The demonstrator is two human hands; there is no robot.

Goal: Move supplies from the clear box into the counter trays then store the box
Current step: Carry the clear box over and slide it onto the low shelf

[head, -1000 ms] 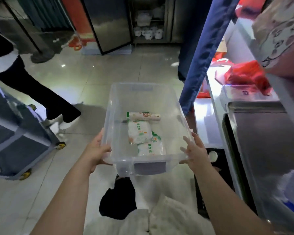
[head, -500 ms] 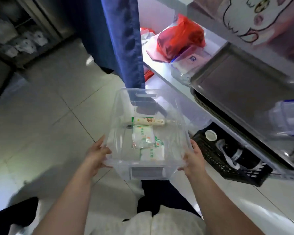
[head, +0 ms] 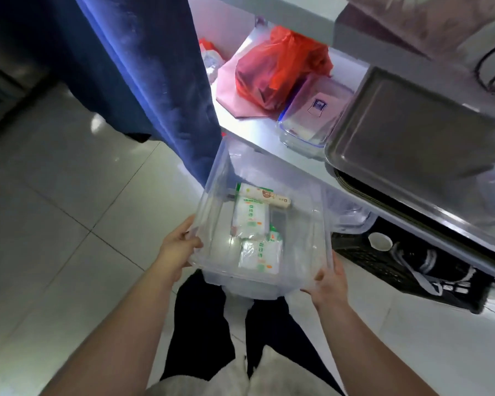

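Note:
I carry the clear box (head: 312, 224) at waist height, its far end close to the counter edge (head: 272, 138). My left hand (head: 176, 250) grips the near left rim and my right hand (head: 327, 281) holds the near right corner from below. Inside lie white packets with green print (head: 250, 217), another white packet (head: 259, 257) and a slim carton (head: 265, 195) at the far end. A steel tray (head: 406, 121) sits on the counter to the right, above the box.
A red plastic bag (head: 277, 67) and a lidded clear container (head: 312, 115) stand on the counter. A dark blue curtain (head: 155, 81) hangs left of it. A black crate (head: 406, 267) with a white cup sits on the tiled floor under the counter.
My view has swung right from the open floor to the counter. The box, still in both hands, has come up close to the counter edge and tilted slightly.

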